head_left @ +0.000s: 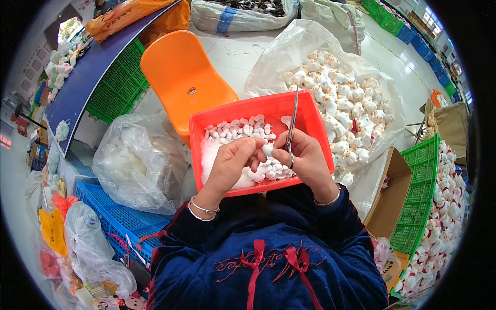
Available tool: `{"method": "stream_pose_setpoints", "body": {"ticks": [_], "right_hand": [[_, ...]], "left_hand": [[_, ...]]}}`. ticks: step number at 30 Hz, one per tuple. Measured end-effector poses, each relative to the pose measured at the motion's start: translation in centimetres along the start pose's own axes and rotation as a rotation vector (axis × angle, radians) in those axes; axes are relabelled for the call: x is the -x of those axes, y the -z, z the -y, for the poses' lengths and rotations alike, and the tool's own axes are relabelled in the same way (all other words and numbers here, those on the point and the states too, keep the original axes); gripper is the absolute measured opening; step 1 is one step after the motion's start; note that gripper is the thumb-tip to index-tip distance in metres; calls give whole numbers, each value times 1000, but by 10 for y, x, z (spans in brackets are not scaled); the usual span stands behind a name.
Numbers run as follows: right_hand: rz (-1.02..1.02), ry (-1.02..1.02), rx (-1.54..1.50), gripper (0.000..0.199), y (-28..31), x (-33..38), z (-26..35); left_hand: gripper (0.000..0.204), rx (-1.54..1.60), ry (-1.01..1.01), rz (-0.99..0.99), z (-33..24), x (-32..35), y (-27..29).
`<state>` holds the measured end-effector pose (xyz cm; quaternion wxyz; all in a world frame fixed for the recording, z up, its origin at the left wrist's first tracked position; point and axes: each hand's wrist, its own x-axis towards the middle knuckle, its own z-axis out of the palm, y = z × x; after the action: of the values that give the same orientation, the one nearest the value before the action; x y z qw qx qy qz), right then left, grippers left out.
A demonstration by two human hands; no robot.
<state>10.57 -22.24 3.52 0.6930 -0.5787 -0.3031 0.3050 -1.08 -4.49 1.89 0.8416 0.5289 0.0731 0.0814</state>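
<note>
The left hand [231, 157] is curled shut and pinches a small white fluffy toy piece [267, 150] with its fingertips. The right hand [302, 152] is closed too; it touches the same piece and grips thin silver metal scissors [292, 121] that point up. Both arms bend in from below, and the hands meet over a red plastic tray [310, 121] on the lap. The tray holds many little white pieces. Beside it, a big clear plastic bag [310, 44] is full of small white stuffed toys [343, 111].
</note>
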Motion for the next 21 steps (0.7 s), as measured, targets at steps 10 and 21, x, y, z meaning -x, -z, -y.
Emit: {"method": "stream_pose_setpoints", "body": {"ticks": [10,21], "right_hand": [[-34,-22,117,20,-1,-3,-13],[212,-107,654,40,-12,32,8]], "left_hand": [[14,-79,-31,-72,11,-4,-3],[31,50,-157,-274,14,-7,18]]}}
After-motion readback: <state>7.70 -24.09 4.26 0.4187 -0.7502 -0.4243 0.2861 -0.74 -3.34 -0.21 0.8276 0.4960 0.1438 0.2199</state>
